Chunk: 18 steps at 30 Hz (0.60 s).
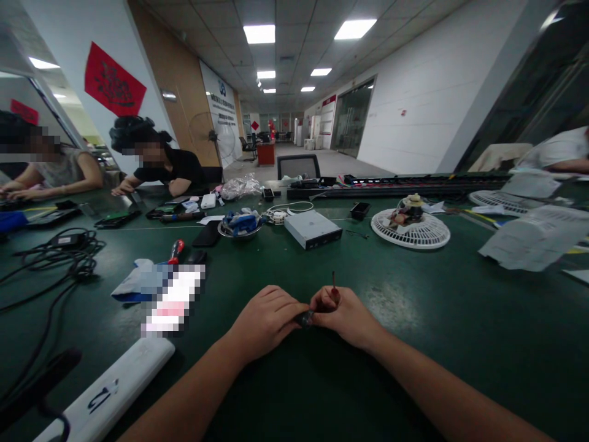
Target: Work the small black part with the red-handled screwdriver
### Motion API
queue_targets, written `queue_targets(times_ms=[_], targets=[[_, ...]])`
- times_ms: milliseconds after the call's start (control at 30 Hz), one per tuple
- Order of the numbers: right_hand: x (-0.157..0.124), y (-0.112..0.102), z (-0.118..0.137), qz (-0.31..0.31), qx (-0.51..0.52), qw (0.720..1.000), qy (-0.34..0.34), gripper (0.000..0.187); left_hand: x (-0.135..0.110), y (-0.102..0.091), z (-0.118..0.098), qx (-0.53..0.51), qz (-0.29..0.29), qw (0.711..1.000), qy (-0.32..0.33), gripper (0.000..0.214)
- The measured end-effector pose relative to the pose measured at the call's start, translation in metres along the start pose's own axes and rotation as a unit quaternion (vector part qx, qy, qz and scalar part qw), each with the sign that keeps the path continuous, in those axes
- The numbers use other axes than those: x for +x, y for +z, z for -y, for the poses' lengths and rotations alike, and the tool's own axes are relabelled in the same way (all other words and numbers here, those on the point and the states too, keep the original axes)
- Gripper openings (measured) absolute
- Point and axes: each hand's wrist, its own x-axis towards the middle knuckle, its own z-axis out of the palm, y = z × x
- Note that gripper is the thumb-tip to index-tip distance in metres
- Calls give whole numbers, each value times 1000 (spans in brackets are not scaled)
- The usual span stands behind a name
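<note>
My left hand (264, 322) and right hand (346, 316) are both clenched, knuckles up, almost meeting above the green counter (414, 362). A small dark piece (304, 318) sits pinched in the grip between them, held by the left fingers and against the right hand. A thin red stem (334, 292) rises from the right fist; I cannot tell whether it joins the dark piece.

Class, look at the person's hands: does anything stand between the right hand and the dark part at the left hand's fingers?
Nothing visible does. The dark part sits directly between the left hand and the right hand, touching both; the right hand also holds a red-handled tool.
</note>
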Motion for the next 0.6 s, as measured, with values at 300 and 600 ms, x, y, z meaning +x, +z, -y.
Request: queue_targets(times_ms=[300,600], targets=[[-3,2,8,10,-5,1000,-16,34,1,0,-3,-30,-34,998,-32,27],[0,-21,4,-91,-97,988,-72,48,-6,-1,14,-17,-140,962,-235,30]])
